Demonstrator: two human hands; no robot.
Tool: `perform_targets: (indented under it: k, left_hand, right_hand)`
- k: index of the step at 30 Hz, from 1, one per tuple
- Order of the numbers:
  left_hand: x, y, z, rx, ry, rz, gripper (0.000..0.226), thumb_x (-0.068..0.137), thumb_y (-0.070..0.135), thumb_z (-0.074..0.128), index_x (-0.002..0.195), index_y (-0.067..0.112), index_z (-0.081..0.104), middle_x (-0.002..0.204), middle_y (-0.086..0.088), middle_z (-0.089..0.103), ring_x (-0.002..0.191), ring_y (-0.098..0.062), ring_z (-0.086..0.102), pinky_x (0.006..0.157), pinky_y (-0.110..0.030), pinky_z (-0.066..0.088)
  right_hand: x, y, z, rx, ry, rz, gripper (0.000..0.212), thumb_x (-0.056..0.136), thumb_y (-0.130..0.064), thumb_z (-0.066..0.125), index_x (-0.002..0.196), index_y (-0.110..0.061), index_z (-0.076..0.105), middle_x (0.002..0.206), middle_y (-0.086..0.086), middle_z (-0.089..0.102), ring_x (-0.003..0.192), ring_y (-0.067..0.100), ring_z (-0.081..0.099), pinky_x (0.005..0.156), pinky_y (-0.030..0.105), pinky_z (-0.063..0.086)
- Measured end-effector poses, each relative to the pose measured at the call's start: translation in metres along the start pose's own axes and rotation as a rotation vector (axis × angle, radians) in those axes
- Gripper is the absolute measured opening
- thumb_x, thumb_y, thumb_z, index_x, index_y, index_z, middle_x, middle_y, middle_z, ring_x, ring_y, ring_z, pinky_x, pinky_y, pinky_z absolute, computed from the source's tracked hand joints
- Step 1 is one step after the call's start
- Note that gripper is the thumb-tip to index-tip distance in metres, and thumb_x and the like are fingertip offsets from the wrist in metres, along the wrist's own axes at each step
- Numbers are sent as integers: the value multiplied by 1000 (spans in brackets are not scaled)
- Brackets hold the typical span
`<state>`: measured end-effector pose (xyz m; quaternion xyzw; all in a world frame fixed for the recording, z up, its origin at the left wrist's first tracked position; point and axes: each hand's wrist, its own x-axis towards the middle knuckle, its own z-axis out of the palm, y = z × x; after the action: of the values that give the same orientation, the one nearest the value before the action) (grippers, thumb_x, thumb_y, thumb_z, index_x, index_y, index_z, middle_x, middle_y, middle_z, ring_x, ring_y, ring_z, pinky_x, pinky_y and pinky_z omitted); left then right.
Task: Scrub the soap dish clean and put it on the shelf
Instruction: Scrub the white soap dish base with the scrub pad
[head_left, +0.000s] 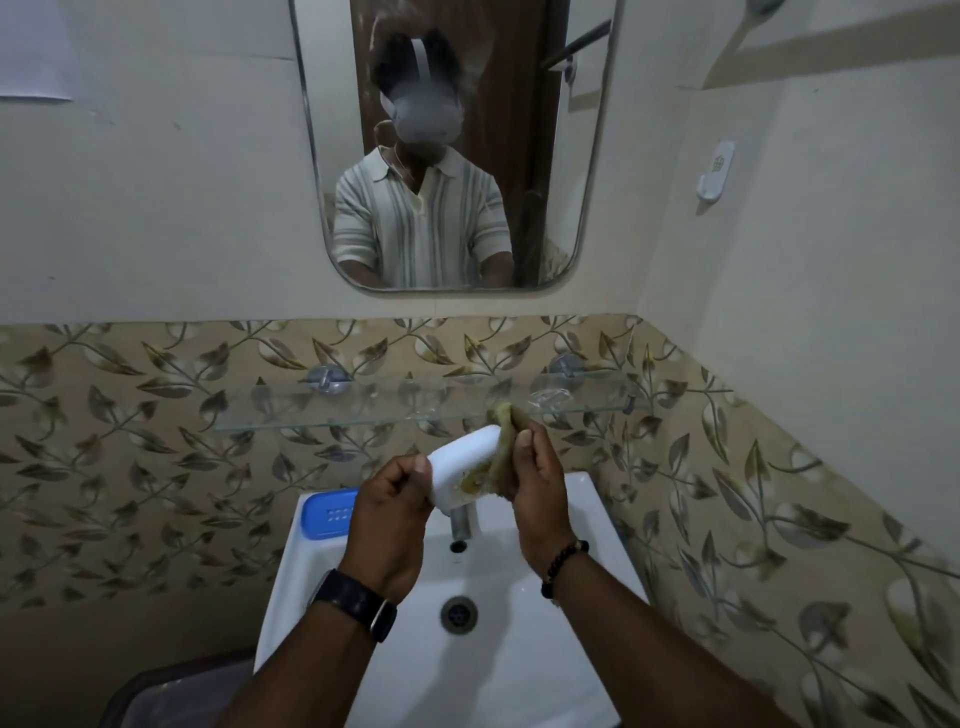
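A white sink (597, 525) sits below both hands, its drain (458, 614) between the two wrists and the tap (460, 522) directly under the hands. On the sink's back rim, just left of the left hand (392, 512), lies a blue perforated tray (328, 514). A glass shelf (322, 410) on two metal brackets runs along the leaf-patterned wall beyond the hands; a clear object (550, 397), too faint to identify, rests on it beyond the right hand (535, 483).

White sink basin (597, 525) directly below the grip, drain (458, 614) and tap (460, 521) under it. Blue tray (327, 514) on the rim, left of the grip. Mirror (452, 150) well above. Wall hook (716, 170) upper right.
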<state>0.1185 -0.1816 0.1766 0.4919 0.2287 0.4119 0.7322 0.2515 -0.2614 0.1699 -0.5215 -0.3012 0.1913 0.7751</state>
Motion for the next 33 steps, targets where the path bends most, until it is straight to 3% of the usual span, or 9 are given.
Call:
perform_targets:
  k: [4, 8, 13, 15, 18, 21, 25, 29, 33]
  left_hand:
    - [-9, -9, 16, -287, -10, -37, 23, 94, 24, 57, 86, 15, 77, 100, -9, 79, 93, -20, 75, 75, -28, 63]
    - [-14, -18, 34, -235, -8, 18, 20, 91, 27, 59, 91, 11, 72, 97, -8, 79, 88, -16, 74, 71, -24, 60]
    - [-12, -26, 27, -39, 81, 29, 21, 103, 21, 53, 95, 21, 72, 87, 11, 76, 74, 1, 65, 58, -13, 53]
    - [-14, -27, 26, -27, 90, 3, 19, 103, 22, 54, 100, 20, 72, 87, 11, 75, 73, 0, 61, 61, -17, 51]
    - [-15, -26, 27, -72, 97, -9, 18, 104, 17, 52, 106, 14, 70, 92, 9, 77, 74, -1, 64, 67, -21, 53]
    - [-18, -23, 28, -156, 80, -26, 24, 106, 15, 48, 104, 16, 72, 90, 8, 78, 70, -2, 65, 62, -17, 55]
    - [-21, -22, 23, -242, 20, -119, 32, 103, 23, 48, 110, 17, 79, 106, -2, 77, 87, -16, 63, 84, -35, 46]
    - [-7, -3, 11, -409, -65, -171, 41, 97, 38, 47, 102, 12, 78, 108, -12, 77, 99, -26, 70, 95, -46, 49]
    - [15, 23, -9, -158, -176, -137, 45, 89, 42, 51, 107, 10, 78, 106, -17, 77, 99, -32, 67, 97, -53, 48]
  right_hand:
    - [-12, 0, 21, 509, 171, 352, 31, 105, -33, 46, 119, -19, 69, 111, 8, 74, 93, 22, 72, 71, 35, 60]
    - [-20, -6, 34, 704, 172, 399, 35, 90, -40, 58, 112, -15, 71, 101, 10, 72, 86, 24, 69, 68, 35, 56]
    - [-12, -11, 27, 543, 160, 240, 30, 105, -33, 45, 115, -26, 73, 110, 4, 75, 98, 20, 70, 78, 34, 59]
    - [-13, -12, 26, 408, 151, 155, 25, 101, -35, 51, 99, -31, 75, 102, 1, 76, 94, 16, 72, 73, 32, 59]
    - [-17, -11, 25, 343, 130, 65, 31, 93, -40, 61, 110, -15, 67, 105, 4, 75, 96, 17, 72, 73, 27, 59]
    - [-14, -13, 23, 346, 59, 50, 30, 91, -33, 70, 116, -17, 69, 115, 9, 75, 106, 23, 72, 78, 31, 60]
    - [1, -31, 18, 358, -84, 90, 28, 87, -22, 72, 113, -12, 71, 115, 19, 73, 104, 33, 72, 77, 39, 61]
    - [12, -44, 2, 342, -312, 242, 29, 90, -15, 62, 117, -7, 71, 115, 23, 71, 102, 37, 71, 82, 45, 61]
    - [18, -48, -10, 248, -390, 296, 32, 88, -15, 61, 118, -7, 70, 114, 21, 71, 100, 35, 68, 88, 45, 57]
